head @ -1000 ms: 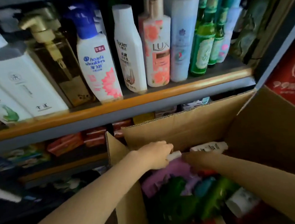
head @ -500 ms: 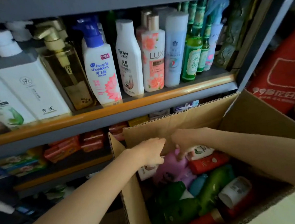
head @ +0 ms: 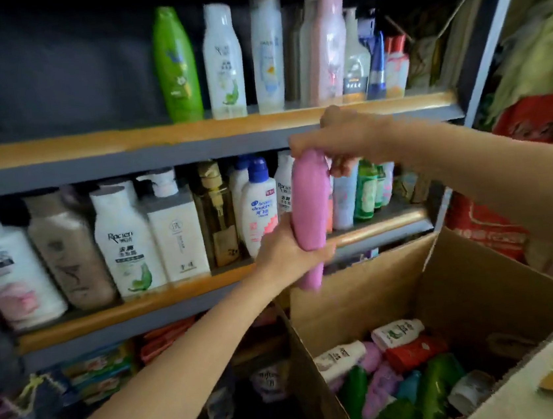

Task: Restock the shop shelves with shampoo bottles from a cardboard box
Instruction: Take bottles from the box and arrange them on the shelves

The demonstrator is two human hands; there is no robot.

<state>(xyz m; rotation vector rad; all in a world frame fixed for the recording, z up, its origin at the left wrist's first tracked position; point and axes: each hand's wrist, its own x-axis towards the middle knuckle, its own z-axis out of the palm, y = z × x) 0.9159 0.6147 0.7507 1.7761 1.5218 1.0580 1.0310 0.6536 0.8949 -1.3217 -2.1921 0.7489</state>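
Lifting a pink bottle (head: 311, 205) clear of the box (head: 465, 277), both hands wrapped on it.

Left hand (head: 287, 253) grips low, right hand (head: 340, 143) curls round the top; smooth plastic, probably full and slick, so the waist is the safest hold. Half a second ago both hands were down in the box; now the bottle is up level with the middle shelf (head: 175, 300).

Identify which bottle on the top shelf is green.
The green bottle at the left end of the top-shelf row, next to a white bottle. The other bottles in that row are white, pink, clear, blue or red.
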